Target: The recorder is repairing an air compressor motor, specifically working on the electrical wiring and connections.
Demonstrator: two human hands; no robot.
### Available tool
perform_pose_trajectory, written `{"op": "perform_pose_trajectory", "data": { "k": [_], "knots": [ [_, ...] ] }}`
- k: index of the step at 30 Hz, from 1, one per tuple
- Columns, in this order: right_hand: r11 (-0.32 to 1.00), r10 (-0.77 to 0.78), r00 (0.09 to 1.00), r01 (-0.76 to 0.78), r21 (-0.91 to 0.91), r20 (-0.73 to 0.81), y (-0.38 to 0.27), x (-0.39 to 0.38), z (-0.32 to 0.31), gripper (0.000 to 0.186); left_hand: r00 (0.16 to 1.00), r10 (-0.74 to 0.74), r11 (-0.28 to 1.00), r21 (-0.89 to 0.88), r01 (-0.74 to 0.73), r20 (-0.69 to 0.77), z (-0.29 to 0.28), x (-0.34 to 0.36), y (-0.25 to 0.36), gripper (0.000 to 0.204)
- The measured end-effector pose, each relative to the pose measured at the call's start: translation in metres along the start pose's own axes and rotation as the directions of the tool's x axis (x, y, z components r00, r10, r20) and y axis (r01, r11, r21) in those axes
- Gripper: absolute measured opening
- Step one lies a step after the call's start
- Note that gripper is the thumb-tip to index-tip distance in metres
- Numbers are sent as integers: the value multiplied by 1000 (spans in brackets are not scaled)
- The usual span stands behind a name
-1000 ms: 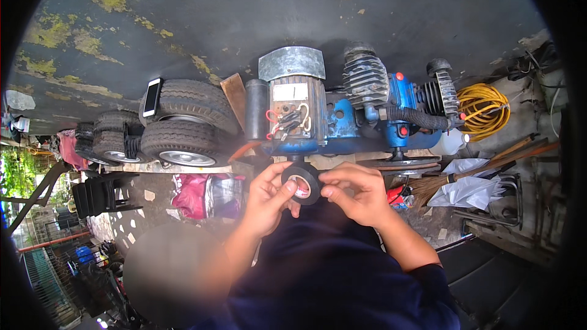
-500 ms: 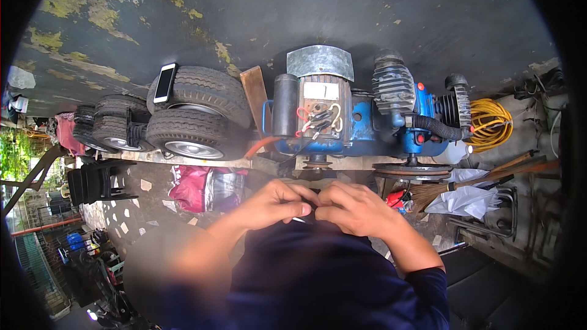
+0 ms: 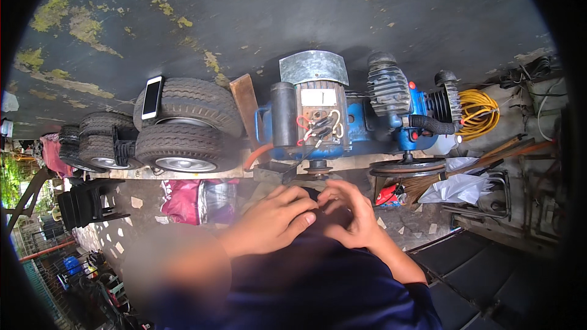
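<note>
Both of my hands are together in front of my dark shirt, just below the blue air compressor (image 3: 361,128). My left hand (image 3: 275,217) is closed, palm down, with its fingers curled and the thumb alongside; whatever lies under them is hidden. Close to its fingertips, my right hand (image 3: 354,215) has its thumb and fingers apart, and I see nothing held in it. Beyond the hands, the compressor's motor (image 3: 321,110) shows loose red, white and black wires (image 3: 321,125) on its face.
Several tyres (image 3: 180,146) stand at the left, with a white phone (image 3: 151,98) on top. A pink bag (image 3: 180,201) lies on the floor. At right are a flywheel (image 3: 406,167), a coiled yellow hose (image 3: 480,113), a broom (image 3: 428,184) and white plastic sheeting (image 3: 455,189).
My right hand has opened and its thumb has dropped away from the fingers. My left hand has turned palm down, and the small white thing by its thumb no longer shows.
</note>
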State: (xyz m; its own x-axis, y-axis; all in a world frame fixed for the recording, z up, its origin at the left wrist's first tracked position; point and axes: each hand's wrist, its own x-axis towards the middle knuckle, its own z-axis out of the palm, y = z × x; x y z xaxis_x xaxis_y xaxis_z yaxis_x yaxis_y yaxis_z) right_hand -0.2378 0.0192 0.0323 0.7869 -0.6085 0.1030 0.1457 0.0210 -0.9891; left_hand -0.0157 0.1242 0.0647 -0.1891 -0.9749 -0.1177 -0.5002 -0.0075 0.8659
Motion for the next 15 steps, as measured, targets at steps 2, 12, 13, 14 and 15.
{"op": "perform_pose_trajectory", "data": {
  "k": [2, 12, 13, 14, 15],
  "knots": [
    [945, 60, 997, -72, -320, -46, -10, 8, 8, 44, 1000, 26, 996, 86, -25, -9, 1, 2, -2, 26],
    [876, 145, 966, -226, -427, -214, -27, 13, 13, 14, 989, 117, 927, 366, -76, -90, 1, 16, 4, 21],
    [872, 149, 966, -228, -433, -210, -29, 14, 13, 14, 982, 137, 922, 379, -79, -128, 3, 16, 1, 20],
    [870, 164, 966, -237, -432, -199, -31, 15, 13, 14, 974, 157, 917, 392, -82, -165, 5, 16, 0, 19],
    [868, 180, 966, -245, -431, -187, -33, 16, 13, 13, 973, 157, 919, 385, -81, -171, 8, 15, -1, 19]
  ]
}}
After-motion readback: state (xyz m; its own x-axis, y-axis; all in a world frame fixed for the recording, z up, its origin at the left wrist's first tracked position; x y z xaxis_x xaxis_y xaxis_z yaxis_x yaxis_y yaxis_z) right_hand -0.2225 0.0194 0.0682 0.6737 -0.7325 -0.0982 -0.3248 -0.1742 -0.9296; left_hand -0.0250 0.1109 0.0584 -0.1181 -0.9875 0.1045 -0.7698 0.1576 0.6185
